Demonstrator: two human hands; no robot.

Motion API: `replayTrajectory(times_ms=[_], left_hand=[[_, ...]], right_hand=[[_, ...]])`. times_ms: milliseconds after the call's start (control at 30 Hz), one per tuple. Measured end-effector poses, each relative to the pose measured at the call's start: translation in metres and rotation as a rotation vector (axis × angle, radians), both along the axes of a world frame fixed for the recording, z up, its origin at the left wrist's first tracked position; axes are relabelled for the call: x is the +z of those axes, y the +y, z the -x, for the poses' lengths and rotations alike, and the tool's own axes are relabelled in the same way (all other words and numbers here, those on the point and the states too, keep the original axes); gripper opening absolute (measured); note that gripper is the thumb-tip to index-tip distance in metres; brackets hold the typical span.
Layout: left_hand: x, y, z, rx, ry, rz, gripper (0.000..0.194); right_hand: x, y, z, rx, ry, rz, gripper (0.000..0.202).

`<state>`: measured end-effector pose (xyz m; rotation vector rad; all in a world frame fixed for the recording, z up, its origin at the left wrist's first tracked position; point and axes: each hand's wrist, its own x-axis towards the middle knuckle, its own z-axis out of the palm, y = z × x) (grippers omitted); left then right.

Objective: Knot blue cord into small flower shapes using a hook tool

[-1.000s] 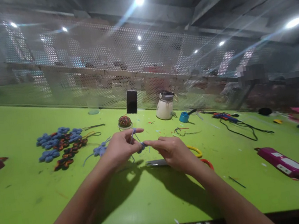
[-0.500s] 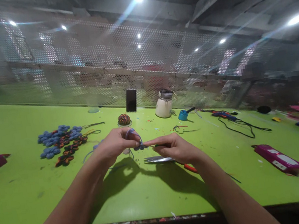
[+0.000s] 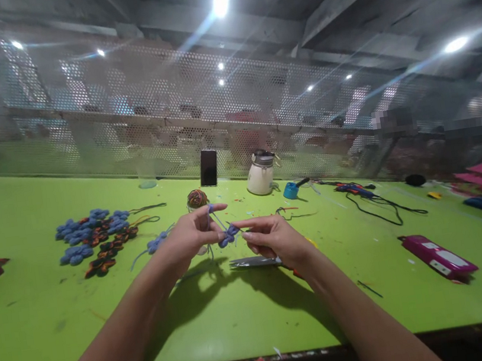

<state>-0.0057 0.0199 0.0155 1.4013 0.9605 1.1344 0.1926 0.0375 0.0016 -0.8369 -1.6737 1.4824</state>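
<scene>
My left hand [image 3: 188, 235] pinches a small blue crochet piece [image 3: 228, 236] between thumb and fingers. A strand of blue yarn [image 3: 218, 216] runs over its raised index finger down to the piece. From the right, my right hand [image 3: 278, 238] grips a thin crochet hook [image 3: 239, 229], mostly hidden by the fingers, its tip at the piece. Under that hand lie scissors [image 3: 255, 261] with orange handles partly covered. Behind my left hand is a multicoloured yarn ball [image 3: 196, 198]. Another blue crochet piece [image 3: 156, 243] rests beside the left wrist.
Blue crochet flowers [image 3: 76, 255] and dark orange-black ones [image 3: 100, 265] lie at left. Farther back stand a phone [image 3: 208, 168], a white jug [image 3: 261, 176] and a blue pot [image 3: 290, 191]. At right are a corded tool [image 3: 356, 189] and a magenta power strip [image 3: 438, 257].
The crochet piece has turned and shows more fully between my hands. My left index finger has straightened, lifting the yarn. The whole view has shifted slightly.
</scene>
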Motion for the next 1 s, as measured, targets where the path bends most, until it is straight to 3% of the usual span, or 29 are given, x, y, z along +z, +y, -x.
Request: replayTrajectory(times_ms=[100, 300, 600, 800, 1000], left_hand=[[0.0, 0.0, -0.003, 0.02, -0.021, -0.027, 0.068], [-0.006, 0.003, -0.001, 0.036, -0.081, -0.063, 0.06], [-0.002, -0.002, -0.01, 0.044, -0.048, -0.019, 0.078], [-0.011, 0.008, -0.004, 0.084, -0.013, -0.067, 0.079], [-0.018, 0.017, -0.004, 0.058, -0.039, -0.078, 0.088]], right_hand=[[0.0, 0.0, 0.0, 0.007, -0.003, 0.032, 0.048], [-0.001, 0.002, 0.001, -0.027, 0.011, 0.031, 0.05], [-0.002, 0.001, 0.009, -0.043, -0.031, 0.006, 0.05], [-0.011, 0.003, 0.019, -0.121, 0.044, 0.038, 0.048], [-0.021, 0.015, 0.02, -0.109, 0.067, 0.026, 0.045]])
